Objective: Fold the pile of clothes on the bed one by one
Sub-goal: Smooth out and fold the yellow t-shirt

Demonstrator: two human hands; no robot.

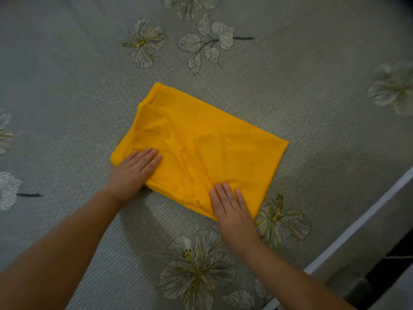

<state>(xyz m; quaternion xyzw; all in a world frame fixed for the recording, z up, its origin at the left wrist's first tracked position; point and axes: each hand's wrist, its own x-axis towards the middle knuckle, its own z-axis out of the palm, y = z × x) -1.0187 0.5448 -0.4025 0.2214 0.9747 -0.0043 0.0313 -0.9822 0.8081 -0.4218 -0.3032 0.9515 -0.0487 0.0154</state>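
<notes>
Yellow garment (201,144) folded; left hand (134,173), right hand (232,209) press it.

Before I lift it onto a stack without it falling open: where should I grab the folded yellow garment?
Probably the near long edge of the yellow garment, from the person's side. It lies flat, a folded rectangle, and the left hand and right hand already rest there; slide fingers under near both corners.
</notes>
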